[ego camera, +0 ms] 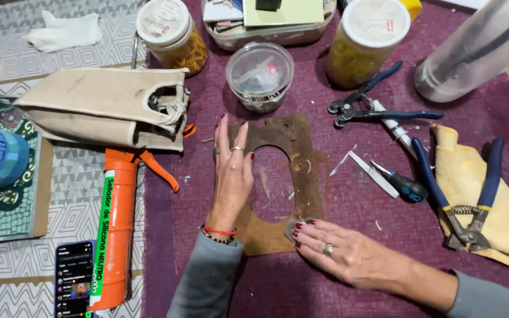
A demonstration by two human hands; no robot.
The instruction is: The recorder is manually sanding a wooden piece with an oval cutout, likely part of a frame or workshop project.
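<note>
The left hand (232, 176) lies flat on a brown board (287, 182) with an oval hole; the right hand (340, 253) pinches a small grey piece (293, 228) at its near edge.

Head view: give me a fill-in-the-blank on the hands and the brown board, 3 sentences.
1. The left hand lies flat on the brown board, whose middle has an ____ cut-out.
2. The right hand presses a small grey piece at the board's ____ edge.
3. The caulking gun left of the board is ____ in colour.

Missing words: oval; lower; orange
</note>
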